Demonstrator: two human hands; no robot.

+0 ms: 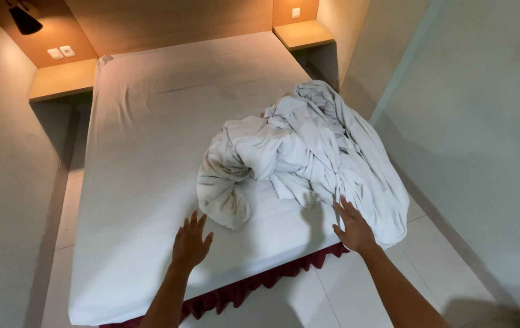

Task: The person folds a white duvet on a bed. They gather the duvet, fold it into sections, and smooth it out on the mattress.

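Just rumpled white sheet [308, 158] by right hand [352, 228]

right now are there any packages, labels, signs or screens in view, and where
None in view: no package, label, sign or screen.
Nearest things on the walls are plain fittings:
Switch plates: two small white squares on the wooden panel, upper left.
Another switch plate: small white square above the right shelf.
Wall lamp: black shade, top left corner.
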